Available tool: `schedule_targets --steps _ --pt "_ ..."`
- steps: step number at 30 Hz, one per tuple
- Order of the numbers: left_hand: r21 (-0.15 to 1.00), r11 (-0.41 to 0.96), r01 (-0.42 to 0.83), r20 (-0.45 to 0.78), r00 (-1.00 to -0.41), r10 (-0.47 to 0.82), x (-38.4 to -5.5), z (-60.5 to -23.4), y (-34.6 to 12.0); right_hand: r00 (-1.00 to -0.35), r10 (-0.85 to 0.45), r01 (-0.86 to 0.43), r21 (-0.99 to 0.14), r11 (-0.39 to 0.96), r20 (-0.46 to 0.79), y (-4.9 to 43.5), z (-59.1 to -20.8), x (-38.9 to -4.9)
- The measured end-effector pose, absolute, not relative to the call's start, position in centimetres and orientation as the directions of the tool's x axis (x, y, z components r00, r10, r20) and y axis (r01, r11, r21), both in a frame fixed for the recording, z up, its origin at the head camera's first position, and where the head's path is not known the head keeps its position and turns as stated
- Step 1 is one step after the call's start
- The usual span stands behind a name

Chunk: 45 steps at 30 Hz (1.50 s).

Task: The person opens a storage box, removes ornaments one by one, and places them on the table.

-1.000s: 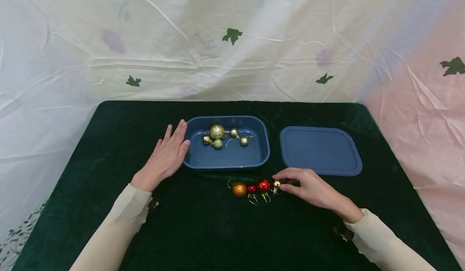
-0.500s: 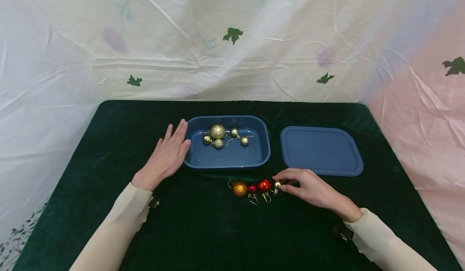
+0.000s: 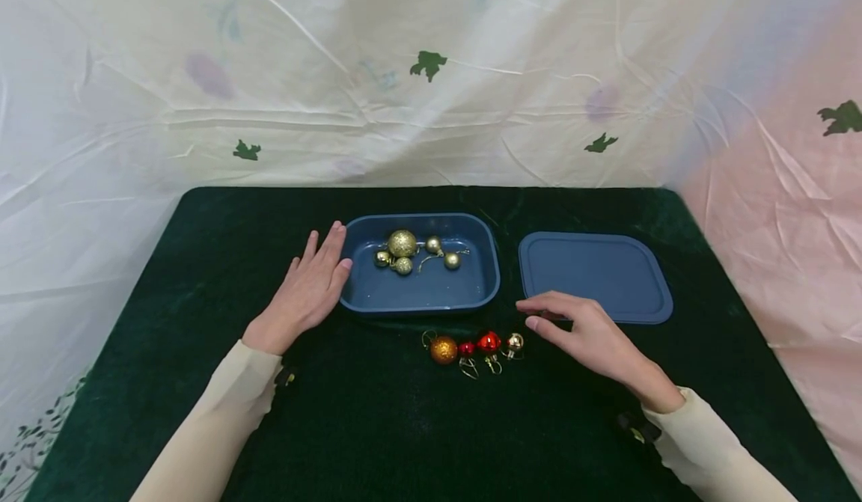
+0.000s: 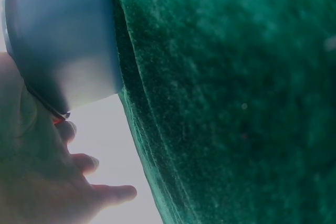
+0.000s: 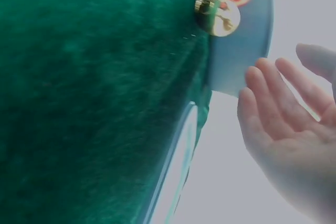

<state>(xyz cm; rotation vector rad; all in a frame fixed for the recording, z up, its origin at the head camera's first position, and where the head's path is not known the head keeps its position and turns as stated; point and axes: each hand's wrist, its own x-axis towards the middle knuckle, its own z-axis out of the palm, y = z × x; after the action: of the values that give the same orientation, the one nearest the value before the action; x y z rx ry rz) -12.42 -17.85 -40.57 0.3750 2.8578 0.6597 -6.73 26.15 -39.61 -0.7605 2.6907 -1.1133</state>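
Note:
My left hand (image 3: 306, 289) rests with straight fingers against the left rim of a blue rectangular container (image 3: 431, 306). Inside it lie several gold baubles, the largest a glittery one (image 3: 402, 244). In front of the container is a row of small baubles: an orange glittery one (image 3: 443, 350), a small red one (image 3: 466, 349), a larger shiny red one (image 3: 488, 342) and a shiny gold one (image 3: 515, 342) at the right end. Up and to the right of that gold bauble hovers my right hand (image 3: 592, 337), fingers relaxed, holding nothing. The right wrist view shows its open palm (image 5: 294, 140).
A flat blue lid (image 3: 595, 274) lies right of the container, its near edge partly behind my right hand. Dark green cloth (image 3: 377, 427) covers the table. A pale patterned curtain (image 3: 303, 75) hangs behind it.
My right hand has let go of the gold bauble at the row's right end and lifted up and slightly right. The bauble stays in the row; my left hand has not moved.

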Motion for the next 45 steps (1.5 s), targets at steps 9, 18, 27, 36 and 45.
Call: schedule_targets --steps 9,18,27,36,45 --pt "0.449 0.869 0.208 -0.110 -0.952 0.285 -12.3 -40.6 -17.9 -0.893 -0.374 -0.438 -0.680 0.588 0.251 24.9 -39.1 -7.6" --pt "0.435 0.878 0.200 -0.122 -0.953 0.277 -12.5 -40.5 -17.8 -0.850 -0.396 -0.526 -0.589 0.614 0.346 22.5 -39.3 -9.1" --pt "0.392 0.889 0.238 -0.064 -0.957 0.284 -12.7 -40.2 -17.7 -0.891 -0.412 -0.448 -0.518 0.728 0.191 21.0 -39.6 -10.6" --pt "0.401 0.829 0.389 0.185 -0.921 0.343 -13.1 -38.8 -16.3 -0.892 -0.443 -0.425 -0.491 0.760 0.087 20.4 -40.2 -11.7" --pt "0.474 0.774 0.420 0.145 -0.904 0.402 -14.1 -37.9 -14.6 -0.896 -0.440 -0.411 -0.489 0.770 0.060 20.4 -40.7 -11.9"
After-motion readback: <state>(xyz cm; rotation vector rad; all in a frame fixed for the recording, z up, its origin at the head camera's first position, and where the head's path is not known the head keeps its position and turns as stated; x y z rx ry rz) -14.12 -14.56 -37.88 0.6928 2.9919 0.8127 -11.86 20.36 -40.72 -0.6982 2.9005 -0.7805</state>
